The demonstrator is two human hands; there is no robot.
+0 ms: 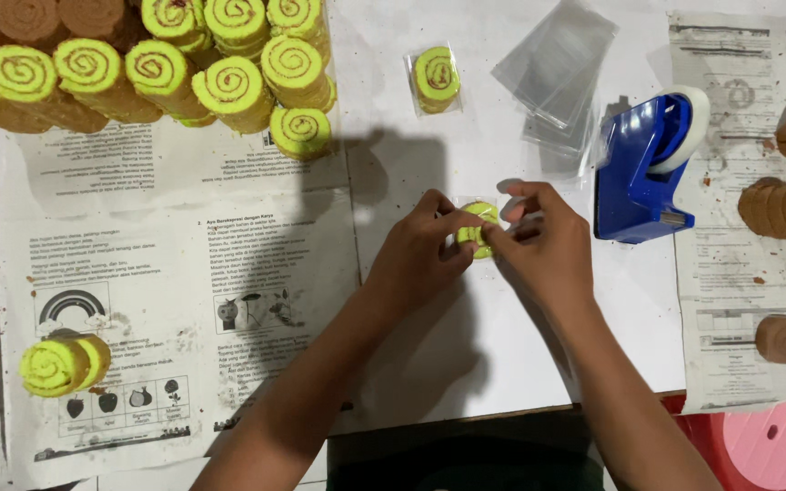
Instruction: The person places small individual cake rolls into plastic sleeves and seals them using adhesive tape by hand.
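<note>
Left hand [418, 247]: your fingers are curled narrow, pinching the left edge of the green roll slice [478, 225] in its clear wrapper.
Right hand [539, 238]: your thumb and fingers are closed narrow on the right side of the same slice — the two hands meet over it, touching.
Green roll slice: it sits between your hands, low over the white paper [429, 336], near the middle of the table; only its top part shows, the rest is hidden by your fingers.
Tape dispenser [640, 173]: blue, just right of your right hand, apart from it.
Clear bags [555, 73]: a loose stack lying beyond your hands, beside the dispenser.
Wrapped slice [435, 80]: one green spiral slice already in a clear bag, well beyond your hands, left of the stack.
Green rolls [175, 64]: a pile of spiral-ended slices at the far left — resting on printed newspaper [184, 273].
Pair of slices [64, 364]: two green ones at the near left, well apart from your hands.
Brown rolls [782, 209]: several at the right edge on more printed paper.
</note>
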